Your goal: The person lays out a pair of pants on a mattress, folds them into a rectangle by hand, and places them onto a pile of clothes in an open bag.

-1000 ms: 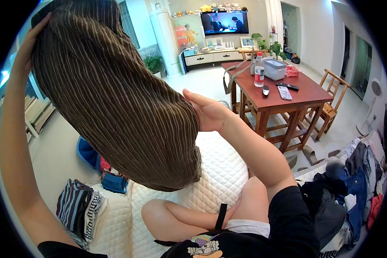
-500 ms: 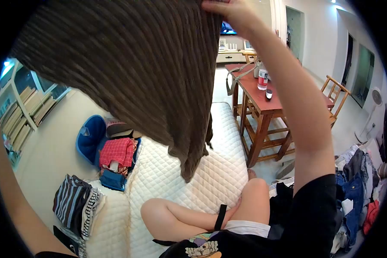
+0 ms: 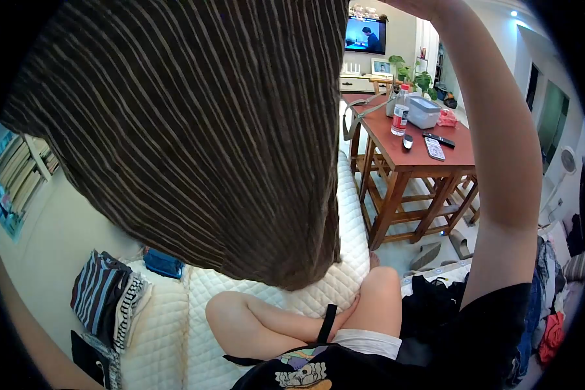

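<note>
A large dark brown cloth with thin light stripes (image 3: 201, 143) hangs spread out in front of me and fills the upper left. Whether it is a garment or a plain sheet I cannot tell. My right hand (image 3: 419, 6) is raised at the top edge, mostly cut off, at the cloth's upper right corner and closed on it. My left forearm (image 3: 26, 312) runs up the left side, its hand beyond the picture. The cloth's lower edge hangs over the white quilted mattress (image 3: 227, 283), just above my crossed legs.
Folded striped clothes (image 3: 101, 286) are stacked at left, near a folded blue item (image 3: 163, 262). A red-topped table (image 3: 396, 153) bears a bottle (image 3: 400, 117), a phone (image 3: 435, 148) and a plastic box (image 3: 424, 112). Heaped clothes (image 3: 552, 331) lie at right.
My right hand has risen and moved right. The striped cloth has been pulled wider and flatter, now covering the blue bin and most of the red clothes at left.
</note>
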`<state>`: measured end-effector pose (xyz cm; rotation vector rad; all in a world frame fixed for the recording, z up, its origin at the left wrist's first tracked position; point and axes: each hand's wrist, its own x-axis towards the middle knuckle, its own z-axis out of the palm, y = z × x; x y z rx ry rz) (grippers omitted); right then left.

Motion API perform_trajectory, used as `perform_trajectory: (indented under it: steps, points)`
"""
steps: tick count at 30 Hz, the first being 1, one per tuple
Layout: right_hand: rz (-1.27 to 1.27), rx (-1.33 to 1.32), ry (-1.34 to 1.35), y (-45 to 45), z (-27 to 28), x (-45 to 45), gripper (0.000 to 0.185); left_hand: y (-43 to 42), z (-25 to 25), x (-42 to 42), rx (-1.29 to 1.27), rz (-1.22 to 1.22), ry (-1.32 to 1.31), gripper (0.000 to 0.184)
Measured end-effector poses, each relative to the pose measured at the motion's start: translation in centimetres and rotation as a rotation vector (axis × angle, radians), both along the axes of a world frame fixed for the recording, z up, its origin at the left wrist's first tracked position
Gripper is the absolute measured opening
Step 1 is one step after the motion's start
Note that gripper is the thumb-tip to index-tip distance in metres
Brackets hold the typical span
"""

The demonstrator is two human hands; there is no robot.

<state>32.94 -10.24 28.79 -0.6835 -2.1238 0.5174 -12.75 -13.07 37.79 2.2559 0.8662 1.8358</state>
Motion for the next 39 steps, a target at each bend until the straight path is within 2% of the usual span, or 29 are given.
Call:
perform_trajectory:
  steps: [1,4,5,12,13,15,16,18,19,20,22,24,25,27,28,31,32,34,37,39]
  points:
    - [0.037,-0.007,-0.004,0.0,0.0,-0.1,0.024,0.2,-0.1,-0.1,-0.003,0.001,-0.002,0.062]
    - [-0.193,0.112,-0.162,-0.2,-0.5,-0.1,0.022,0.2,-0.2,-0.2,-0.005,0.007,-0.005,0.061]
    - [-0.199,0.077,-0.124,0.3,-0.4,0.1,0.019,0.1,-0.2,-0.2,-0.004,0.011,-0.001,0.061]
    - [0.113,-0.223,-0.017,-0.4,-3.5,1.9,0.02,-1.2,0.9,-1.2,0.04,0.072,-0.012,0.061]
    - [0.015,-0.237,0.044,-0.9,-4.2,1.8,0.025,-1.5,1.3,-1.4,0.047,0.09,-0.012,0.061]
    - [0.036,-0.174,0.017,0.1,-6.0,3.6,0.034,-1.8,1.9,-1.6,0.036,0.13,0.02,0.061]
    - [0.043,-0.139,0.003,0.6,-7.0,4.7,0.039,-1.5,1.8,-1.8,0.009,0.155,0.072,0.061]
    - [0.066,-0.225,-0.041,0.2,-9.6,4.7,0.035,1.4,1.1,-1.9,-0.013,0.164,0.278,0.058]
    - [0.076,-0.266,-0.029,0.1,-11.3,4.7,0.031,3.3,2.6,-3.3,-0.275,0.18,0.16,0.064]
    - [0.086,-0.305,-0.016,0.3,-13.0,4.9,0.026,6.9,3.0,-4.2,-0.3,0.177,0.046,0.078]
    - [-0.064,-0.417,-0.05,0.5,-16.0,5.4,0.016,12.3,-1.9,-2.7,-0.424,0.017,0.157,0.072]
    - [-0.039,-0.501,0.015,3.0,-20.9,6.2,0.009,15.1,-7.3,1.5,-0.453,0.009,0.186,0.067]
    - [-0.049,-0.566,0.003,4.1,-23.3,6.7,0.007,17.3,-9.5,3.0,-0.493,-0.088,0.239,0.067]
    - [-0.108,-0.663,0.021,5.8,-28.1,7.2,0.007,21.9,-14.7,5.6,-0.57,-0.061,0.133,0.056]
    - [-0.152,-0.699,0.05,6.5,-30.7,7.2,0.007,23.7,-17.1,7.0,-0.664,-0.174,0.158,0.047]
    - [-0.166,-0.841,0.176,10.1,-39.7,8.4,0.012,30.5,-24.9,10.4,-0.842,-0.338,0.062,0.039]
    - [-0.186,-0.869,0.185,11.4,-41.8,8.8,0.012,31.2,-27.1,12.2,-0.901,-0.264,0.015,0.036]
    - [-0.22,-0.921,0.244,13.9,-44.7,9.1,0.01,35.6,-31.0,13.6,-0.942,-0.268,0.018,0.033]
    - [-0.326,-0.904,0.325,19.1,-48.1,10.1,0.01,41.8,-35.1,15.2,-0.891,-0.125,-0.025,0.032]
    - [-0.385,-0.904,0.447,24.1,-49.5,10.6,0.013,47.6,-37.0,15.4,-0.826,-0.204,-0.127,0.032]
